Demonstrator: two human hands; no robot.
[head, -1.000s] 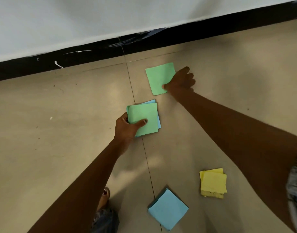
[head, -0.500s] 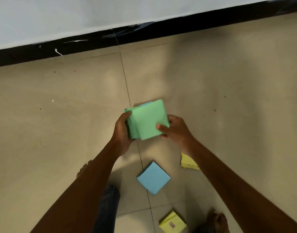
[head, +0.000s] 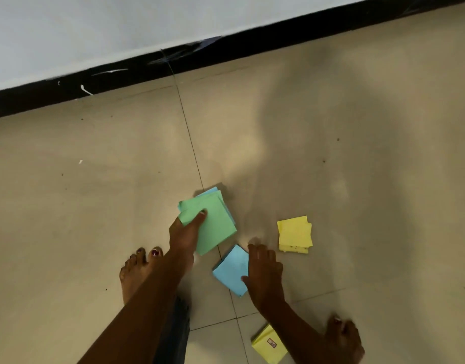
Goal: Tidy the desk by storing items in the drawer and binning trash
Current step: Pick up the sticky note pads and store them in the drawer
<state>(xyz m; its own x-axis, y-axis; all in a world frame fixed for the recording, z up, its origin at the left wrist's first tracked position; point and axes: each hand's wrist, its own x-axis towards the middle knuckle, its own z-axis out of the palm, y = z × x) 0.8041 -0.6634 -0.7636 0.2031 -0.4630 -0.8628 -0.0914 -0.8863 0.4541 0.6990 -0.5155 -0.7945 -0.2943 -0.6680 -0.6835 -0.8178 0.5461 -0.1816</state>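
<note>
My left hand (head: 185, 233) grips a stack of green sticky notes (head: 213, 224), thumb on top, with a blue sheet showing at its far edge. A blue pad of notes (head: 231, 270) lies on the tiled floor just below it. My right hand (head: 264, 274) reaches over the blue pad's right side with fingers spread and fairly straight, touching or just above it. A yellow pile of notes (head: 294, 233) lies to the right. Another yellow pad (head: 268, 345) with a small label lies at the bottom, by my right forearm.
I stand barefoot on beige tiles; my left foot (head: 139, 271) is beside my left arm, my right foot (head: 344, 337) at the lower right. A black skirting board (head: 173, 61) and white wall run across the top.
My right hand let go of the green stack and dropped onto the blue pad. My left hand kept the green stack and lowered it. The view tilted down, showing both feet.
</note>
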